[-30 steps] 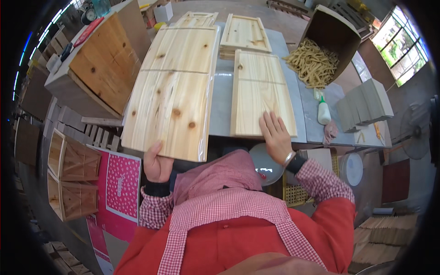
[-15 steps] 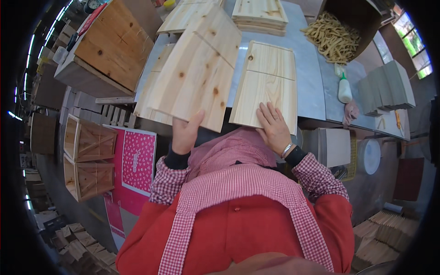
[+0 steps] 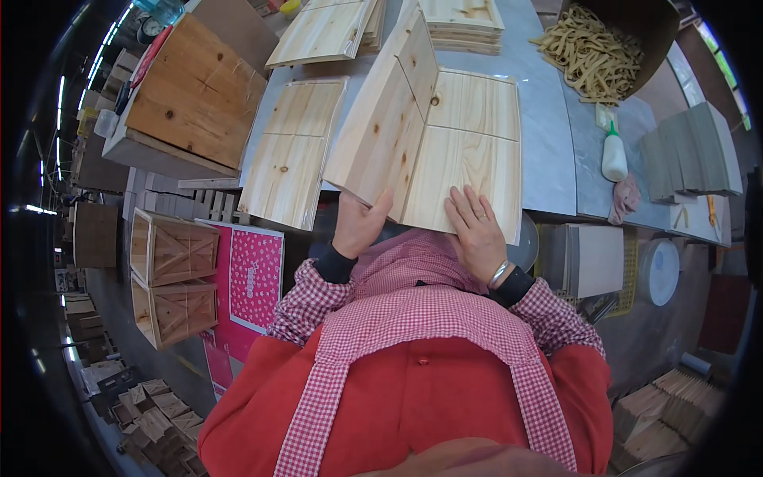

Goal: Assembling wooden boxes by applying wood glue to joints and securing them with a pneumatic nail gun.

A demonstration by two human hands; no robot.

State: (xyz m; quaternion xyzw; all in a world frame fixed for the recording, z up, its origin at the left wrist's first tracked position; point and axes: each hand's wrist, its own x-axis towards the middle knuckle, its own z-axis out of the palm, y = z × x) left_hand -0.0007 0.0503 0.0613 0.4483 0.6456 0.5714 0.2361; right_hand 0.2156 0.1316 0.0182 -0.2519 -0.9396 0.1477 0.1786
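Observation:
My left hand is closed on the near end of a pale, knotty wooden panel. This panel is tilted steeply, with its lower long side at the left part of a second grooved wooden panel lying flat on the table. I cannot tell whether the two touch along the whole side. On the near end of the flat panel my right hand rests, fingers stretched out and holding nothing. To the left lies another grooved wooden panel, its near end past the table's edge.
Panel stacks stand at the back of the grey table. On the right are a box of tan strips, a white glue bottle, a pink cloth and grey boards. A large wooden box stands left.
My left hand has swung the held panel rightward and more upright, from over the left panel to the flat one's left part. My right hand stays on the flat panel.

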